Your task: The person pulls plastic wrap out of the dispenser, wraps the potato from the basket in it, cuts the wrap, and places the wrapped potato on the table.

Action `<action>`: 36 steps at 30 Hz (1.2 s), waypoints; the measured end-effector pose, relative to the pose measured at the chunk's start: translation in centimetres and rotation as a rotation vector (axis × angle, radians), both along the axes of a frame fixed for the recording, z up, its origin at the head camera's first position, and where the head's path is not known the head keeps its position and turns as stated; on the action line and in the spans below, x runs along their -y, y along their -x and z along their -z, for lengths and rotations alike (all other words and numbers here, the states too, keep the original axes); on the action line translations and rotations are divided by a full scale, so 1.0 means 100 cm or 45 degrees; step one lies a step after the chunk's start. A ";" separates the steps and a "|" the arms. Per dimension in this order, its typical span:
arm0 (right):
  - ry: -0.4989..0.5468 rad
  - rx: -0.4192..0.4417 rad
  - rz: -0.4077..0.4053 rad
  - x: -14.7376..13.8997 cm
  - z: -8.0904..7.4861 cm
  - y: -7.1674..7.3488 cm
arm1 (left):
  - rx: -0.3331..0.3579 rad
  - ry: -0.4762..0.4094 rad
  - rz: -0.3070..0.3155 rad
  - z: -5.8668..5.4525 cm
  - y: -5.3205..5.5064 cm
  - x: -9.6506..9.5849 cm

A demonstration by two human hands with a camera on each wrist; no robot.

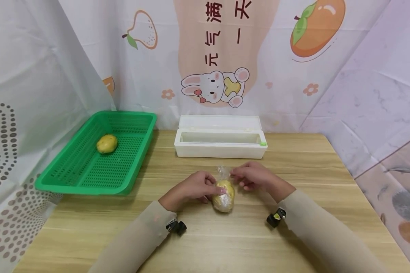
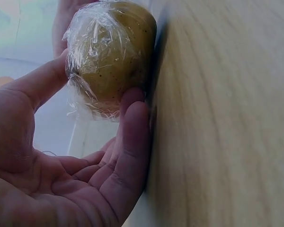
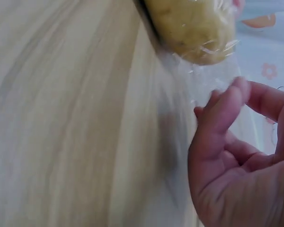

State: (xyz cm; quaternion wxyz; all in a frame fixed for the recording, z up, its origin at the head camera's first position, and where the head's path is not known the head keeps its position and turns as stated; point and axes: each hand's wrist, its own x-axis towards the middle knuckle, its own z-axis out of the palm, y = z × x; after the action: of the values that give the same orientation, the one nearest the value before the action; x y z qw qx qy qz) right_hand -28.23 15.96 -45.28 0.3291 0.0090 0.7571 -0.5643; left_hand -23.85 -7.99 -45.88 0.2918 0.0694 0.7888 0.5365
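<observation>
A potato bundled in clear plastic wrap lies on the wooden table between the two hands. My left hand holds it from the left, the thumb over its top. In the left wrist view, crinkled film covers much of the potato, with fingers touching its underside and near end. My right hand is at the far end of the bundle. Its thumb and index finger pinch the loose tail of film, which stretches from the potato toward the fingertips in the right wrist view.
A green plastic basket at the left contains another potato, unwrapped. Behind the hands stands a white cling-film box with its lid raised and a green slider at its right end. A printed curtain closes off the table's back.
</observation>
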 end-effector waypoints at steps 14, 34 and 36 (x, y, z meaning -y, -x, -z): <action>0.061 0.036 0.000 0.011 0.006 0.009 | 0.000 -0.016 -0.003 0.001 0.000 0.002; 0.050 -0.319 -0.016 0.004 0.004 -0.001 | -0.070 -0.039 0.071 0.006 0.002 0.001; 0.036 -0.353 -0.019 0.005 0.004 -0.002 | -0.075 -0.039 0.070 0.006 0.002 0.001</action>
State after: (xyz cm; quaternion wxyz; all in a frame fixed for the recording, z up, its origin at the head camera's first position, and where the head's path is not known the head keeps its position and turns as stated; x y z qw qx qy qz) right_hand -28.01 15.51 -45.68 0.2258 -0.0793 0.7873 -0.5682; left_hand -24.05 -8.10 -46.51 0.2819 0.1113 0.7865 0.5381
